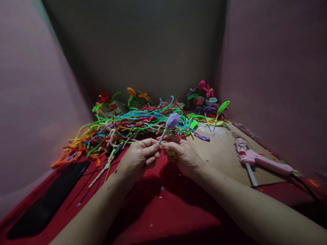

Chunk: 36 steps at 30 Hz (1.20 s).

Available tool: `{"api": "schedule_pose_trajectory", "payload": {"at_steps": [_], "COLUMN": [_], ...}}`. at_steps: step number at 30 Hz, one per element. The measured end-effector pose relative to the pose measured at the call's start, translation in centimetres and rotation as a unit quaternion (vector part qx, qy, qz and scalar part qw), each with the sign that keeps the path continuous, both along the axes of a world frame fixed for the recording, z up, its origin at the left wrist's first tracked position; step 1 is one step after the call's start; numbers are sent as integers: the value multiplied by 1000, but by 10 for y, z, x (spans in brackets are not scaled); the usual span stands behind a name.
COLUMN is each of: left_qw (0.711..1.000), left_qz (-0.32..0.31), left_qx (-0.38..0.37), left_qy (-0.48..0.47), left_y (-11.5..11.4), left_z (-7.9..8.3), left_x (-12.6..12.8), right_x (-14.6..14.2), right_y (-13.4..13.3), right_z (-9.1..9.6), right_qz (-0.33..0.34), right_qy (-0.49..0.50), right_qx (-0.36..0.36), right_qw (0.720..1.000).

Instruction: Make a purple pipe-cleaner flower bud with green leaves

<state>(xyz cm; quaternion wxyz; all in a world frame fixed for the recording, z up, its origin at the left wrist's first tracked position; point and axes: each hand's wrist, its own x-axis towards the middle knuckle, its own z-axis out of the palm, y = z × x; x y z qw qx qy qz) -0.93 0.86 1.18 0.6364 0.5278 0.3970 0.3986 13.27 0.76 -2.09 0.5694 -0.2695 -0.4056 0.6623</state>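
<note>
A lavender flower bud (173,120), fuzzy like pipe cleaner, points up and right on a thin pale stem. My left hand (144,153) is closed, its thumb and index finger pinching the stem's lower end. My right hand (180,151) meets it there, thumb and fingers pressed together at the same end of the stem. A bit of yellowish green shows under the right fingers; what it is I cannot make out. Behind the hands lies a tangled heap of many-coloured pipe cleaners (138,119).
A pink glue gun (268,164) with a glue stick rests on a brown board (219,149) at right. On the red cloth (150,211) at left lie a black flat slab (51,200) and thin dark wires (81,187). Finished-looking flowers (208,90) stand at the back.
</note>
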Motion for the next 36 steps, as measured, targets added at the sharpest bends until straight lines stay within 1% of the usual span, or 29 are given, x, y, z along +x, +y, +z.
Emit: {"api": "schedule_pose_trajectory", "payload": {"at_steps": [3, 6, 11, 15, 17, 19, 22, 25, 27, 29, 30, 31, 33, 34, 35, 36], "left_qw": [996, 992, 989, 989, 989, 988, 985, 988, 995, 998, 991, 977, 933, 913, 900, 897], "left_qz": [-59, -84, -83, -85, -88, -84, -74, -71, -65, -26, 7, 46, 120, 144, 160, 169], "left_qx": [-47, -67, -79, -77, -83, -93, -103, -93, -53, 36, 93, 152, 256, 292, 314, 320], "left_qy": [-43, -73, -93, -90, -88, -94, -115, -105, -51, 41, 93, 143, 224, 247, 257, 253], "left_y": [1, 1, 1, -1, -1, 0, 3, 4, 1, -3, -6, -8, -11, -12, -13, -14], "left_z": [1, 0, -1, -1, -1, -3, -6, -6, -5, -4, -4, -5, -9, -11, -12, -13], "left_x": [-5, -6, -3, -2, -2, -3, -2, 1, 3, 6, 7, 9, 11, 12, 13, 14], "right_x": [2, 3, 1, -1, -3, -3, -2, -1, 0, -1, -1, -2, -4, -4, -5, -6], "right_y": [-1, -1, -4, -7, -8, -6, -2, 1, 1, 1, 0, 0, -1, -2, -3, -4], "right_z": [2, 6, 8, 10, 10, 7, 1, -4, -4, -3, -2, -1, 0, 0, 0, 0], "right_qz": [26, 30, 22, 8, -8, -9, 15, 37, 34, 12, -1, -14, -37, -45, -51, -55], "right_qy": [3, 1, 34, 26, 20, 24, 30, 36, 44, 54, 60, 66, 71, 71, 67, 62], "right_qx": [-23, -20, 9, 34, 27, 24, 16, -19, -19, -14, -18, -21, -24, -20, -14, -7], "right_qw": [999, 999, 999, 999, 999, 999, 999, 998, 998, 998, 998, 997, 996, 996, 996, 997]}}
